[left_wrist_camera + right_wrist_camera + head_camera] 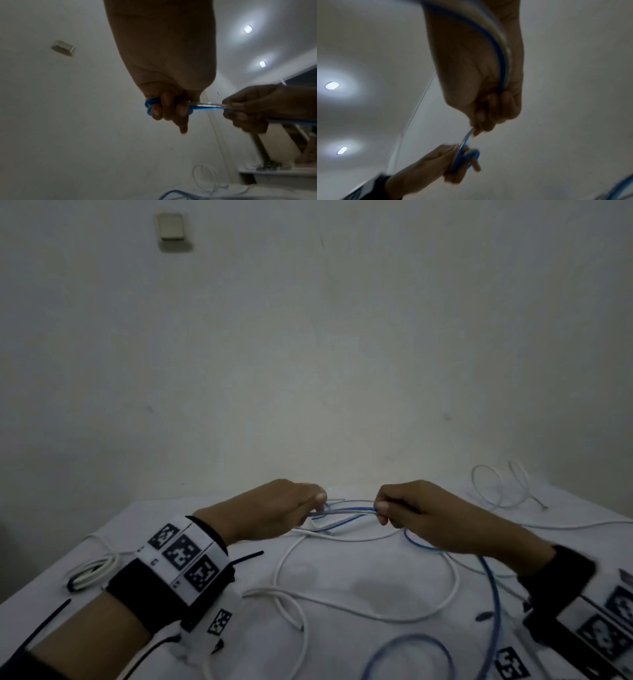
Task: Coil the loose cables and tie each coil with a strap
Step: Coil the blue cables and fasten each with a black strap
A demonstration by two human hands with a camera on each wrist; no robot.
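Across the white cloth-covered table (342, 655), loose white round cables (454, 583) are spread in wide loops, and one white cable already bundled (90, 571) lies at the left, near thin black straps (245, 556). Above them, a thin blue cable (493, 594) is held taut between both hands, probably so that an even loop can be laid. Small blue turns are gripped in the curled fingers of the left hand (164, 102), while the run is pinched by the right hand (488, 108).
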